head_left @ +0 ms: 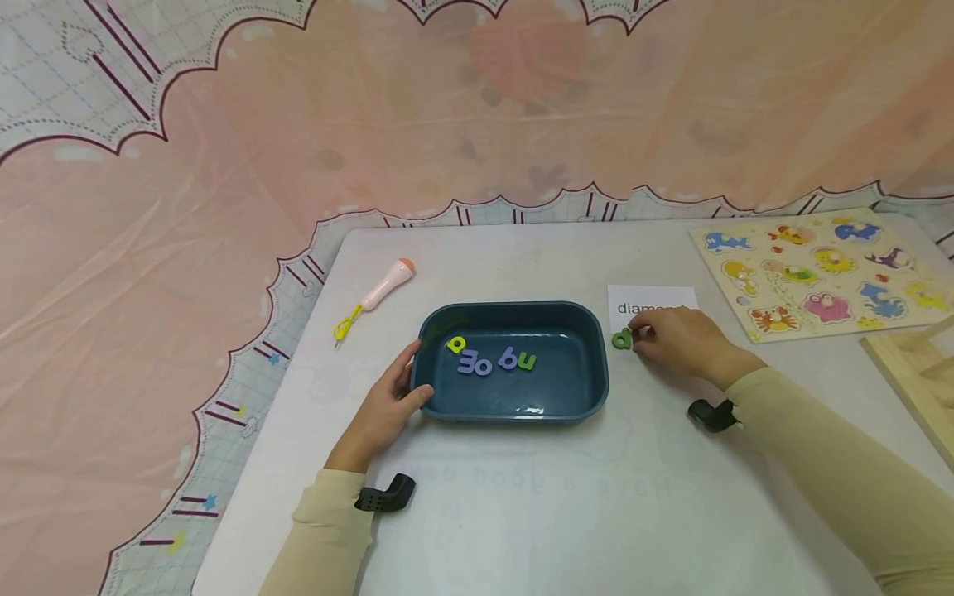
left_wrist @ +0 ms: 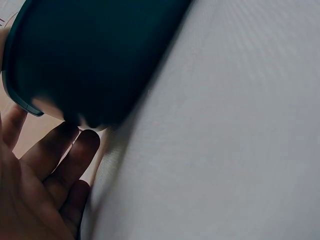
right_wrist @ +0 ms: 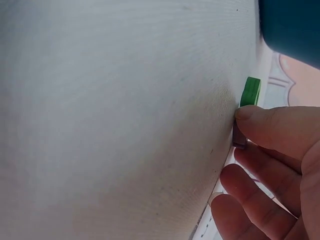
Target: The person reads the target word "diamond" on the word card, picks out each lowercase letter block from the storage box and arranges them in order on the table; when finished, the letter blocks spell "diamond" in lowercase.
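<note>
My left hand (head_left: 383, 406) grips the left end of a dark blue tray (head_left: 514, 412), thumb at the rim and fingers against the outer wall. Inside lie several letter pieces: a yellow one (head_left: 455, 344), purple ones (head_left: 483, 367) and a green one (head_left: 527, 362). Right of the tray, my right hand (head_left: 681, 341) pinches a small dark piece (right_wrist: 239, 136), mostly hidden by the thumb. Against its fingertips lies a green letter d (head_left: 621, 338), seen edge-on in the right wrist view. A white word card (head_left: 622, 300), partly covered by that hand, reads "diam...".
A board with sea-animal pictures (head_left: 835, 273) lies at the back right, with a wooden frame (head_left: 909, 381) in front of it. At the back left lies a pink pen-like tool (head_left: 387, 283) with a yellow cord. A patterned cloth (head_left: 522, 116) hangs behind the white table (head_left: 522, 513).
</note>
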`<state>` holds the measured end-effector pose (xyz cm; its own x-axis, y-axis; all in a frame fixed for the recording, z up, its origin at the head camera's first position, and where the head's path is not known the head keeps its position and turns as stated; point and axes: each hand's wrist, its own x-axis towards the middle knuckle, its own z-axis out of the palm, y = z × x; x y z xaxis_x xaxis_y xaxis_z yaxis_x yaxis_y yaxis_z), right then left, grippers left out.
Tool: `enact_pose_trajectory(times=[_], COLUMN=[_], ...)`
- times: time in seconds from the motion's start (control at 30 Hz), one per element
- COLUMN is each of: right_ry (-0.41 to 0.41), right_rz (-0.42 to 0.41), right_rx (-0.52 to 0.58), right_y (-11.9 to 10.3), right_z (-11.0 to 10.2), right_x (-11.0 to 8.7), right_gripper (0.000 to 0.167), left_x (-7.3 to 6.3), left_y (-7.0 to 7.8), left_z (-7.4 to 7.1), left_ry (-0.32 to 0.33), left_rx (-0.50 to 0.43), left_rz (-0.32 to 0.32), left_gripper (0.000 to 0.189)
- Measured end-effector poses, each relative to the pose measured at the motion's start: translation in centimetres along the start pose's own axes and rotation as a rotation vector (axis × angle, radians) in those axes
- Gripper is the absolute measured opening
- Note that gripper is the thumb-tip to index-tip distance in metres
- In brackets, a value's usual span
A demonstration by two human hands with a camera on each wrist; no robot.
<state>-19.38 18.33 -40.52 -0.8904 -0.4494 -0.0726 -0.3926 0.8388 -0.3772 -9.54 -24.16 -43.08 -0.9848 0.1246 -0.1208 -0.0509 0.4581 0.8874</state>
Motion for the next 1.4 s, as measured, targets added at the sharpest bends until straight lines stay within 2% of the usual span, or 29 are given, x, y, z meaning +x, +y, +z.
enact_pose_trajectory(times=[0.6,0.83,1.17,1.4], right_ry=[-0.015,-0.046,0.079,0.139], right_rz=[0.002,0.025,-0.031,-0.106], right_rx=[0.007,0.044,0.008,-0.006], right_y=[0.0,-0.4,-2.3,-4.9], right_z=[-0.1,-1.4,-5.5,-7.3], right_x=[-0.1,-0.1,-0.4,-0.1], right_gripper=[0.030,0.039,0.044,0.042], left_x=[0.0,0.0,0.0,0.0], left_y=[0.0,0.1,0.5,0.4], left_z=[0.0,-0.1,-0.1,0.0], left_ry=[-0.005,-0.005,-0.003,-0.004], left_rx=[-0.007,0.007,0.020,0.020], left_rz=[0.001,0.004,-0.032,-0.035], left_gripper=[0.071,0.072,0.072,0.072])
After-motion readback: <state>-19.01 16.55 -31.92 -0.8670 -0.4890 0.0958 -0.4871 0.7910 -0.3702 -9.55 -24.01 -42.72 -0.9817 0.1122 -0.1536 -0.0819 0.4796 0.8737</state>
